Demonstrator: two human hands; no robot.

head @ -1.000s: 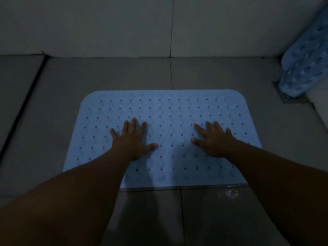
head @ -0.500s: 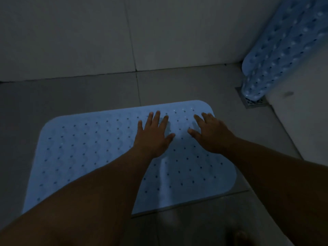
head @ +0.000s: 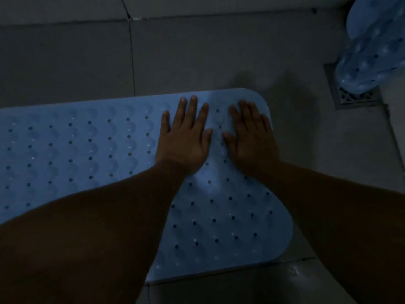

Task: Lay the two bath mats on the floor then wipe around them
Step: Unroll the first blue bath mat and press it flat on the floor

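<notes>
Both palms flat on the mat, nothing grasped. The left hand [head: 183,137] lies with fingers straight and slightly spread, thumb angled out toward the other hand; the right hand [head: 252,137] lies just beside it, fingers straight and close together, thumb pointing inward. The two thumbs sit near each other but apart, with a strip of mat showing between them. Both hands press on the far right corner region of the light blue bath mat [head: 72,154], which lies flat on the floor [head: 65,62], its surface dotted with rows of small holes and shallow scalloped bumps. The mat's rounded far right corner sits just beyond the right fingertips; its left part runs out of view. Both bare forearms cross the mat from the near side and hide much of its near half. The floor is grey tile with dark grout lines, one running from the far wall toward the mat's far edge. To the right, well apart from the flat mat, a second blue bath mat [head: 372,51] stands rolled or folded and leaning in the corner, its lower end resting over a square metal floor drain [head: 350,97]. Near the mat's near right edge, a small wet glint shows on the tile. Light is dim; finer detail cannot be told.
</notes>
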